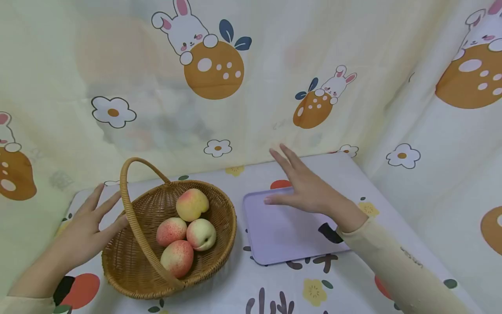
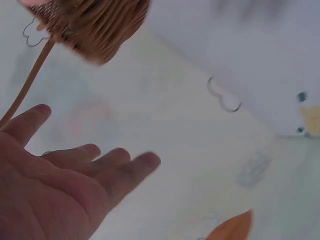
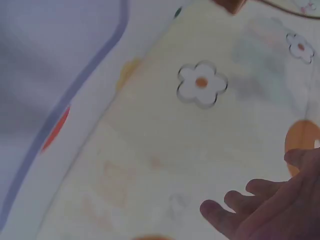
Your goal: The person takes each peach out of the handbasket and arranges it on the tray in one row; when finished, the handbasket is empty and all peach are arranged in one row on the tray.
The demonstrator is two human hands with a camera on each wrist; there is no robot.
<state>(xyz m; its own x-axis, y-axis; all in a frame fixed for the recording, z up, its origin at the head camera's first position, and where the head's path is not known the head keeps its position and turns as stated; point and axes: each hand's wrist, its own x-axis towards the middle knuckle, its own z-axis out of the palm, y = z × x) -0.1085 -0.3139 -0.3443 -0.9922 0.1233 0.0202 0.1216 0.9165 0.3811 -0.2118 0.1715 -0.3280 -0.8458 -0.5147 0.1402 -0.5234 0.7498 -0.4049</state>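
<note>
Head view: left grip (image 1: 88, 233) hovers beside basket (image 1: 127, 264), right grip (image 1: 310, 187) above tray (image 1: 282, 235).

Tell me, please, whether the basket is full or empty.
Partly full: four peaches lie in the basket, with much of its woven inside bare.

Patterned table (image 1: 229, 294) bears wicker basket (image 1: 121, 257); lilac tray (image 1: 276, 235) beside.

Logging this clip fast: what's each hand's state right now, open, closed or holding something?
Left hand: open beside the wicker basket handle, holding nothing.
Right hand: open by the lavender tray, holding nothing.
</note>
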